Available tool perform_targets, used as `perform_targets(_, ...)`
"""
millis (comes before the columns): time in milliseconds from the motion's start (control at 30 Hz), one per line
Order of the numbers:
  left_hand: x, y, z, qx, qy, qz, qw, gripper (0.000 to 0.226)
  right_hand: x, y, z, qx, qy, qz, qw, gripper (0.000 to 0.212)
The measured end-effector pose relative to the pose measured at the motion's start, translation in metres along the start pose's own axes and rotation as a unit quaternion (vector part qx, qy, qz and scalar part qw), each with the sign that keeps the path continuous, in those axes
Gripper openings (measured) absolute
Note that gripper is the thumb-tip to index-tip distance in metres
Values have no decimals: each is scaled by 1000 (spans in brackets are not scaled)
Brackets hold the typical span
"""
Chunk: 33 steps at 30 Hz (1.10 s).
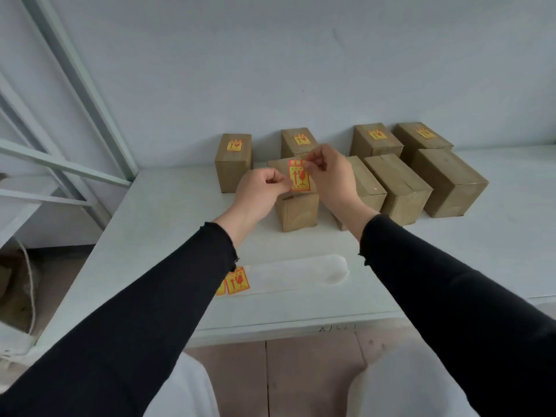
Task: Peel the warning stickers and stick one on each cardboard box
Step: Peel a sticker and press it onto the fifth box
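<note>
While the sticker strip (282, 276) lies flat on the near tabletop (150, 236), most of its backing looks bare and white, with two warning stickers (234, 280) showing at its left end, partly under the left sleeve (168, 281). Past that, both hands are up over the closest cardboard box (296, 210): left hand (258, 191) pinches the peeled sticker (298, 176) at its left edge, right hand (331, 173) pinches its top right corner, fingers of both closed narrow on it. Sticker sits right over that box's top; can't tell if it's touching yet or just above. Front row to the right: three more boxes, the first (365, 183) mostly behind the right wrist, then the next box (397, 188) and the rightmost box (449, 182); no stickers on the faces I can see. Back row by the wall (301, 70): four boxes already labelled on top, far left (233, 164), second (298, 142), third (374, 141), fourth (421, 136). My read: four of eight done, fifth in hand, three left.
</note>
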<state>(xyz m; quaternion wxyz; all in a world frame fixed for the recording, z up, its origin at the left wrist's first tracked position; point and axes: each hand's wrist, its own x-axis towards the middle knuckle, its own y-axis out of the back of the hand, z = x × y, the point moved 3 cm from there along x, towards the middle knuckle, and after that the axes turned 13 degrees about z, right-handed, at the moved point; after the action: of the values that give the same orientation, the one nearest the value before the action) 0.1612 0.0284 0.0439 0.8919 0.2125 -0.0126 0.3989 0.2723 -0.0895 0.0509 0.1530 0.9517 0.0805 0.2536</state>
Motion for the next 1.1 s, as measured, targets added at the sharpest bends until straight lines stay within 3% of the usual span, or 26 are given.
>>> perform_targets(333,56,-29,-16,75,25,9,997,11,51,-37,26,-126,13,-63,990,4)
perform_targets(767,59,-38,-21,187,-50,6,981,10,50,-49,42,-137,32,-60,988,2)
perform_targets(1100,57,-39,-29,174,-64,30,982,20,53,-59,42,-188,-7,-53,981,7)
